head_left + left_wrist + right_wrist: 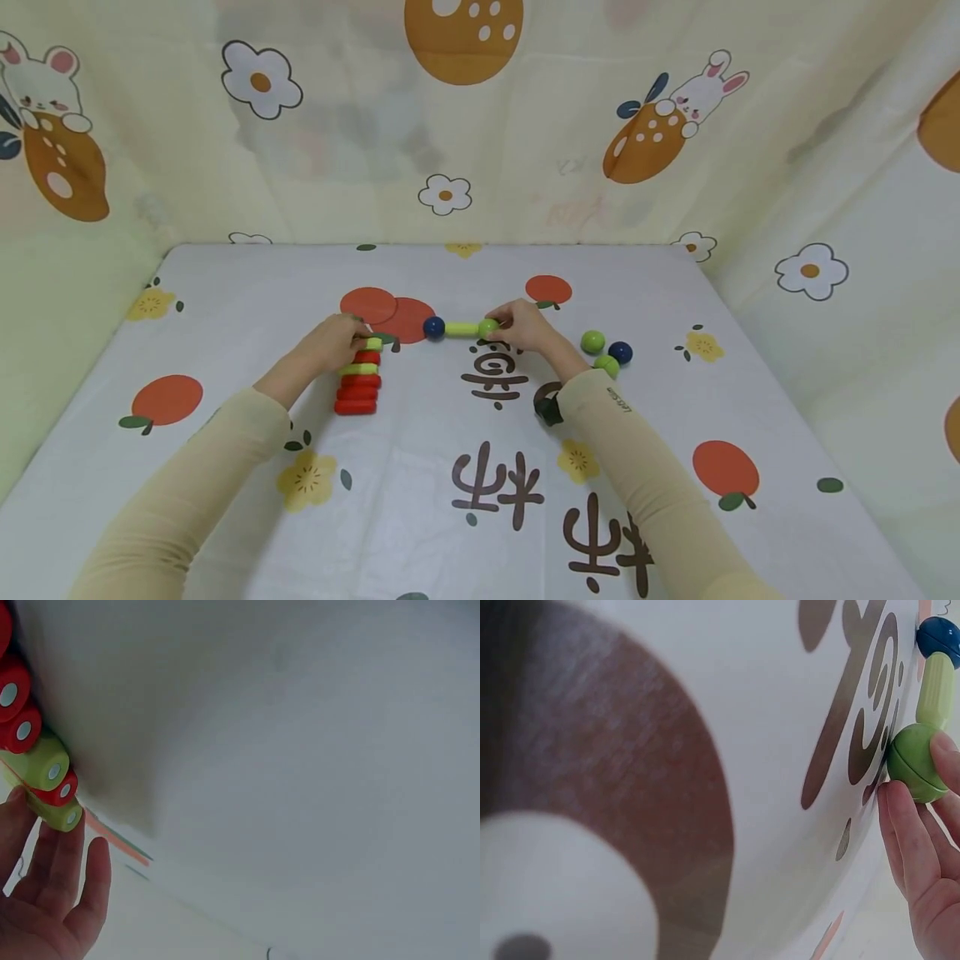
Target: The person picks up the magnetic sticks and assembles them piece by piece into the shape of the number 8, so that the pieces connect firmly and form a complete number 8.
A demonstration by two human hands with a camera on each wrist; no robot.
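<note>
My right hand (525, 325) pinches a green ball (488, 328) between thumb and fingers. That ball is joined to one end of a light green rod (461, 329), and a dark blue ball (434, 327) sits at the rod's other end. On the left, my left hand (334, 340) holds the farthest light green rod (66, 816) of a row, its thumb on one side and fingertips at the other. The row of red and light green rods lies side by side, with a red rod (356, 407) nearest me. White discs mark the rod ends in the left wrist view.
Right of my right hand lie a green ball (592, 342), a blue ball (620, 352) and another green ball (607, 365). A small black object (550, 409) is beside my right sleeve. A printed cloth (405, 500) covers the table; patterned curtains (337, 150) stand behind it.
</note>
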